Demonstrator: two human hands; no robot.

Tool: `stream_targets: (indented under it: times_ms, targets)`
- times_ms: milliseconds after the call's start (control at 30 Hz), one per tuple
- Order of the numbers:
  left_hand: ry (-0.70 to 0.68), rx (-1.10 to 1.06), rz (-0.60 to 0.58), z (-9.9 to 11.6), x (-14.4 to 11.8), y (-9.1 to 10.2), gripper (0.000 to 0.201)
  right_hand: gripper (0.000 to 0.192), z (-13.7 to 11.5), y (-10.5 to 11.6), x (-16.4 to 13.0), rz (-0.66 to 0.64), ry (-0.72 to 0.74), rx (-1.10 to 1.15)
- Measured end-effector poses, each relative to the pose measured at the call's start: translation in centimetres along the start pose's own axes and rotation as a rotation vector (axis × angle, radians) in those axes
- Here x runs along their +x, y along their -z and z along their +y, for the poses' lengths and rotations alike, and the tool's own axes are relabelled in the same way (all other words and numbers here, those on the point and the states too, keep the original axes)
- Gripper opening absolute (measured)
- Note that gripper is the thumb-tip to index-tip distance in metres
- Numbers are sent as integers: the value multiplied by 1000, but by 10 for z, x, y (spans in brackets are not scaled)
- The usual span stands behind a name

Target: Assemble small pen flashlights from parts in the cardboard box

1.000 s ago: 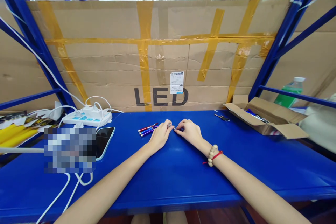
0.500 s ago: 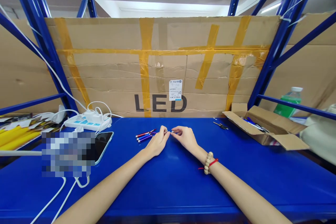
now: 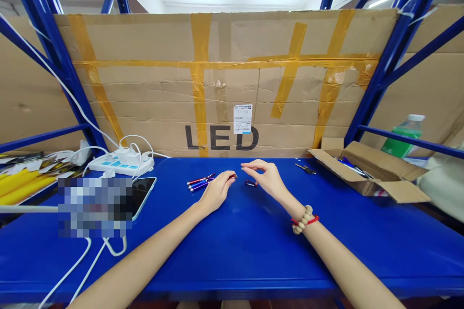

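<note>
The person's left hand [image 3: 216,191] rests on the blue table [image 3: 232,246] near its middle, fingers pressed together around a small red pen-like torch [image 3: 232,176] whose tip pokes out to the right of the fingertips. Just left of that hand lies a little cluster of the same slim pieces, red and blue [image 3: 200,183], lying flat and pointing toward the far right.

The right hand [image 3: 266,177] hovers a bit to the right, apart from the left one. Its thumb and forefinger are drawn close at the tips as if pinching, the other fingers loosely curled; whether anything sits between those tips is too small to tell. A bead bracelet with a red cord [image 3: 304,219] circles that wrist. Under the right hand, on the table, lies a small red clip or ring [image 3: 251,183], apart from the fingers.

Farther right, a small dark tool [image 3: 305,169] lies by an open cardboard box [image 3: 366,174], with a green bottle [image 3: 402,136] beyond it. On the left are a white power strip [image 3: 121,163] with cables, a phone [image 3: 143,193] lying flat, and yellow packets [image 3: 21,184]. A taped cardboard sheet marked LED [image 3: 224,82] stands along the far edge.
</note>
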State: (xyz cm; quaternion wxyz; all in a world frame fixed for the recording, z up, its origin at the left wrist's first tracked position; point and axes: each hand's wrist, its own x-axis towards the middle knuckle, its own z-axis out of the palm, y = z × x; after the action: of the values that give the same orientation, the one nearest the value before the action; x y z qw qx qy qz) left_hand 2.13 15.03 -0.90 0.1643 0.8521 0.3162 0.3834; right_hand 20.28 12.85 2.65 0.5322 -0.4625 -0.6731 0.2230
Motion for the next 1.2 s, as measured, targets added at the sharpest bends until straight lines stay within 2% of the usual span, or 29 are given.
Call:
stream_targets:
  times_ms: [167, 400, 500, 633, 767, 933, 1033, 1200]
  targets:
    - [-18, 25, -12, -2, 0, 0, 26, 30, -5, -4, -5, -54, 15, -39]
    - [-56, 66, -9, 0, -1, 1, 28, 20, -6, -1, -2, -164, -14, -109]
    - [-132, 92, -5, -1, -2, 0, 30, 20, -7, 3, -1, -206, -61, -98]
    - [-259, 138, 0, -3, -4, -1, 34, 26, -2, 8, -1, -313, -208, -25]
    - [-375, 159, -35, -2, -6, 0, 33, 23, 2, 10, -1, -395, -289, -2]
    - [-480, 166, 14, -2, -6, 0, 28, 26, -2, 9, -5, -546, -191, -4]
    - [-538, 178, 56, -5, -5, -1, 24, 33, -3, 7, -8, -578, -127, -52]
    - [-538, 163, 95, -9, -4, -3, 22, 43, 4, 0, -10, -589, -214, 16]
